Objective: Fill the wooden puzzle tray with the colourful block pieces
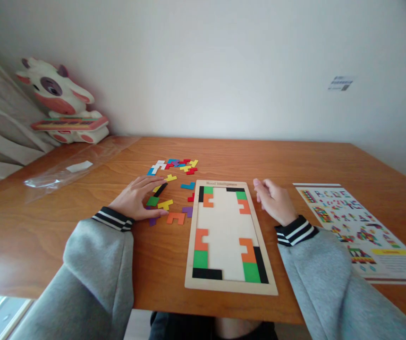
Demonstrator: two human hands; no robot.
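Note:
A wooden puzzle tray (pixel 231 287) lies in front of me, with black, green and orange pieces set in all its corners and a bare pale middle. My left hand (pixel 137 198) is open to the left of it, thumb and fingers spread around loose pieces. Between them are a black bar piece (pixel 161 190) and a green square (pixel 152 201). Close to the thumb lie an orange U-shaped piece (pixel 175 218) and a yellow piece (pixel 165 205). My right hand (pixel 272 198) rests at the tray's right edge, fingers curled in, with nothing visible in it.
More coloured pieces, including a white one (pixel 158 165) and a blue one (pixel 188 186), lie behind my left hand. A clear plastic bag (pixel 71 172) and a toy cow with a keyboard (pixel 69 106) are at the left. A printed pattern sheet (pixel 355 226) lies at the right.

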